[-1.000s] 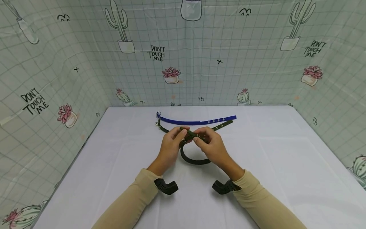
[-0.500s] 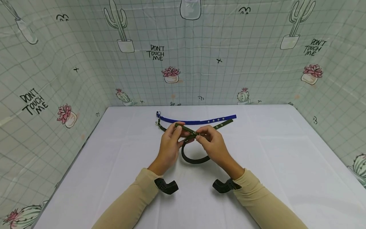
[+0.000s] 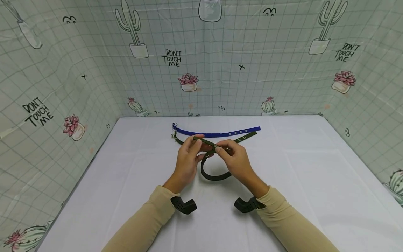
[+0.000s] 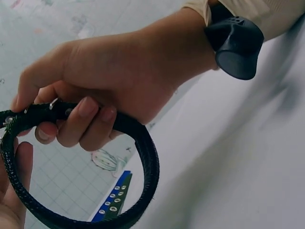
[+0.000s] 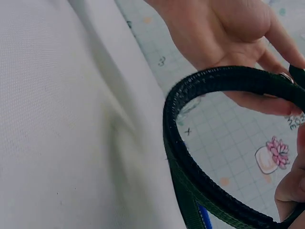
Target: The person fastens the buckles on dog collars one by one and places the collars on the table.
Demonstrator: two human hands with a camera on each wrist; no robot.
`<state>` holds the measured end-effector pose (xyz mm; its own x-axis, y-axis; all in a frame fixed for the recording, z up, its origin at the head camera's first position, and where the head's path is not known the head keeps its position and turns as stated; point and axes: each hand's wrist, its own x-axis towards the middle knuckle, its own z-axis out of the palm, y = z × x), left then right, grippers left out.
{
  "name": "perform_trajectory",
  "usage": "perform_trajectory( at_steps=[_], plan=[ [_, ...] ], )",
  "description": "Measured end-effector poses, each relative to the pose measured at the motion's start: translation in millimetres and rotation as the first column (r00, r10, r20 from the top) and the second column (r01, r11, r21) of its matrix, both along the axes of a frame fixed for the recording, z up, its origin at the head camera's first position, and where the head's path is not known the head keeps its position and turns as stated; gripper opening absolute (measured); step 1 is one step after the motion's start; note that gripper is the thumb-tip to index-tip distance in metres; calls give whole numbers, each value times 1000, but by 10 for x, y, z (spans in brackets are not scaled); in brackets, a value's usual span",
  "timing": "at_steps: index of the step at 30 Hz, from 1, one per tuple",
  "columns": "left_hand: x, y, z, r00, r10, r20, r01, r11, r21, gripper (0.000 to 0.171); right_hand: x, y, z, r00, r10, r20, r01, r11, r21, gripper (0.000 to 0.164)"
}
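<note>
Between my hands is a dark green collar [image 3: 215, 177], bent into a loop that hangs above the table. My left hand [image 3: 188, 157] pinches its free end, where a metal eyelet shows; the palm side of that left hand [image 5: 228, 38] appears in the right wrist view. My right hand [image 3: 235, 157] pinches the overlap of the strap. In the left wrist view, curled fingers of the right hand [image 4: 124, 71] grip the collar [image 4: 151, 167] beside some metal hardware, partly hidden. Fingertips of the left hand [image 4: 14, 200] show at the lower left there.
Behind my hands, a blue collar [image 3: 201, 134] lies stretched on the white table [image 3: 299, 182]. Another green collar [image 3: 247, 137] lies just in front of it, partly covered by my hands. A patterned cloth [image 3: 220, 52] surrounds the table.
My left hand has drawn the collar's free end a little up and to the left, so more strap shows between the hands. Since half a second ago, hardly anything has moved.
</note>
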<state>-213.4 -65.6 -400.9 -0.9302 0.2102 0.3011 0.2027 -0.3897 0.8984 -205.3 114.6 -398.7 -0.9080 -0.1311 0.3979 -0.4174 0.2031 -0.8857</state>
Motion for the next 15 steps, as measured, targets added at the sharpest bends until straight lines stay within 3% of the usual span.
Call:
perform_trajectory(
  at_steps=[4,8,11,15],
  plan=[
    [-7,5,-17,1000,-15,13,15,998,-59,29,-1,-6,16,999,-39,-21,38,999,-19,18],
    [1,11,-27,999,-40,-7,38,989,-139,25,105,-43,178,997,-56,-48,55,998,-29,17],
    [15,6,-30,999,-20,-48,9,976,-216,24,188,-73,277,996,-57,-62,55,998,-26,17],
    [22,1,-49,994,8,-107,-39,956,-290,24,194,-69,255,997,-51,-63,49,998,-35,18]
  ],
)
